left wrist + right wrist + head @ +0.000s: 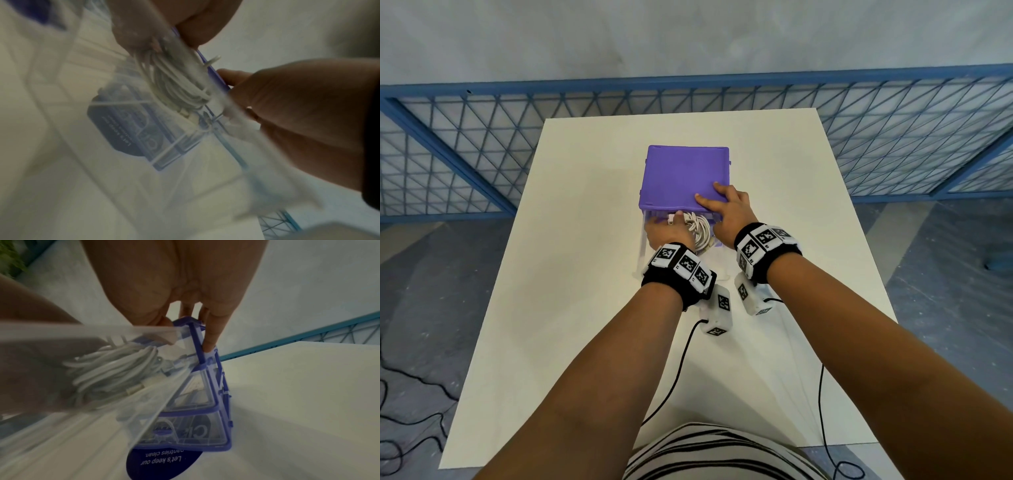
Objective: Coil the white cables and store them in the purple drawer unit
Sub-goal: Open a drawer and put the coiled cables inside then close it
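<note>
1. Head view. The purple drawer unit [685, 178] stands toward the far edge of the white table [571, 308], its clear top drawer [643, 240] drawn out toward the person. The right hand [726, 212] lies spread on the unit's lid, fingers straight, bracing it. The left hand [666, 233] reaches into the drawer onto the coiled white cables [698, 229]; whether it grips them or only presses cannot be told here. Done well, the step calls for tucking every loop below the drawer rim, so nothing snags on closing, while the right hand steadies the unit.

2. Left wrist view. Blurred. The cable bundle [179, 84] shows through the drawer's clear wall, with left fingers [135, 34] at its upper end. Only here is that contact suggested.

3. Right wrist view. Right fingertips [211, 337] press the purple frame. This view alone shows a connector end lying inside the drawer, a closed lower drawer [191, 430], and a dark round label [162, 460] beneath the unit.
</note>
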